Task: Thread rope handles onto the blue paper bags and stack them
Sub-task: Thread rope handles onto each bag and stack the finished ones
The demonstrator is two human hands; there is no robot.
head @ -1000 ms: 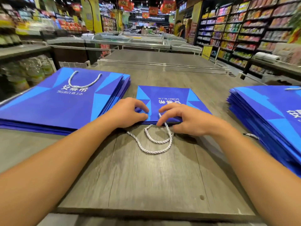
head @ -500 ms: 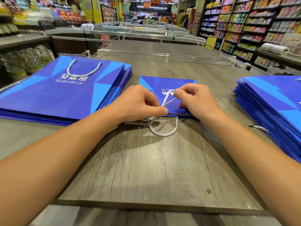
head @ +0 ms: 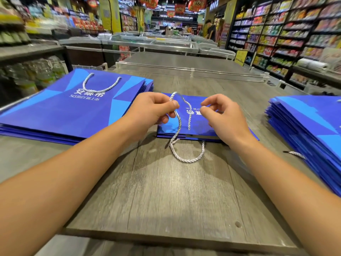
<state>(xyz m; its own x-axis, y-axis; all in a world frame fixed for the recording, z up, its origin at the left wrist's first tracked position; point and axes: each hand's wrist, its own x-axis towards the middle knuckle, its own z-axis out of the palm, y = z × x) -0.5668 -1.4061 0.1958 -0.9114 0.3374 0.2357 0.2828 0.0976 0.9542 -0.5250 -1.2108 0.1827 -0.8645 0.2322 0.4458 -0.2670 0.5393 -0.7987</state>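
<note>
Against the frame half a second back, I note both hands have lifted off the bag's near edge and drawn slightly apart; the rope between them now arches up in a loop rather than running straight across.

My left hand [head: 153, 109] pinches the white twisted rope handle [head: 178, 126] between thumb and forefinger, fingers curled round it. My right hand [head: 219, 115] has thumb and forefinger tips closed together — on the rope's other end or on nothing, I cannot tell; that part is too small and blurred to judge.

The rope rises from the left fingers [head: 173, 104], curves over, and one end hangs down between the two hands. Another length drops from the left fingers past the bag's near edge and forms a loop on the grey wood counter [head: 175, 200].

The blue paper bag [head: 197, 126] lies flat directly beneath both hands, printed side up, white lettering upside down to me.

Left of the left hand — a stack of finished bags [head: 73, 108], handle showing on top. Right of the right hand, a second stack of bags [head: 310, 126].
</note>
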